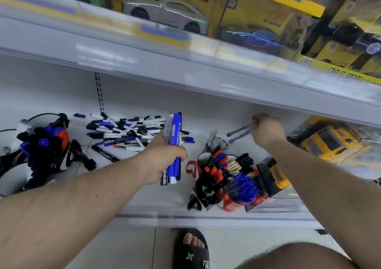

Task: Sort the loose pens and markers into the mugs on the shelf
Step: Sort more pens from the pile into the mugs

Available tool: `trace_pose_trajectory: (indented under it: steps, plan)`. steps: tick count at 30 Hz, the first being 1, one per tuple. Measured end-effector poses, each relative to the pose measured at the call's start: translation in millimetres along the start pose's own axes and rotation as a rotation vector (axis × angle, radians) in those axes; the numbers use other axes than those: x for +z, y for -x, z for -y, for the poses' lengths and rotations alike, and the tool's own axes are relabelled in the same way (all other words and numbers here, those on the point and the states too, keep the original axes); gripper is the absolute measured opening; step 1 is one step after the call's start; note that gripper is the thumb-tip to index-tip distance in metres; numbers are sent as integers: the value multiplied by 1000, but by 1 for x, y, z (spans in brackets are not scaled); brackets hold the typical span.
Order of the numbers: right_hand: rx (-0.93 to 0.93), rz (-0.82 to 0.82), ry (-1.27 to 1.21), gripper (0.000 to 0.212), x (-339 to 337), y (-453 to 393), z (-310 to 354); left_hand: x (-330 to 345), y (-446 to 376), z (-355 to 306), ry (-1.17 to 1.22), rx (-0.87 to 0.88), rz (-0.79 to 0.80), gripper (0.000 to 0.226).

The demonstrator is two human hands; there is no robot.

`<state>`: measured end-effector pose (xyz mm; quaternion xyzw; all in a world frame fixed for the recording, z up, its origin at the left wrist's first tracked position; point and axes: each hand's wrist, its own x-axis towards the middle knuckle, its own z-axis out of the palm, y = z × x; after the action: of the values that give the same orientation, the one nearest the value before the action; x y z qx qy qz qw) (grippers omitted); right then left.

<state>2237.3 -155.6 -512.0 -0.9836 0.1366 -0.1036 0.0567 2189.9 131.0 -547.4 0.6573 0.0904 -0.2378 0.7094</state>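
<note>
1. Left hand (165,157) grips a marker bundle (174,145); right hand (267,131) pinches two pens (239,133)
2. Loose pile (127,131) lies left of the bundle
3. Mugs (233,188) stand right of it

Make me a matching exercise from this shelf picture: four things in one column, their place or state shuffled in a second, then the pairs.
Things:
1. bundle of blue markers
2. two dark pens
3. loose pile of pens
4. blue-capped pens

Place or state:
A. lying on the shelf behind the left hand
B. standing in a red mug
C. gripped in the left hand
D. held by the right hand

Pairs: 1-C, 2-D, 3-A, 4-B
</note>
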Motion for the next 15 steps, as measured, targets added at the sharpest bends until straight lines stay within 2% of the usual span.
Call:
trace_pose_trajectory:
  steps: [6, 12, 15]
  plan:
    - [138, 120, 10, 22, 29, -30, -7, 20, -22, 5, 31, -14, -2, 27]
    - [203, 185, 55, 37, 51, -44, -8, 21, -34, 6, -16, 3, 35, 28]
    - [206, 220, -17, 31, 65, -46, -1, 18, -37, 8, -38, 2, 32, 28]
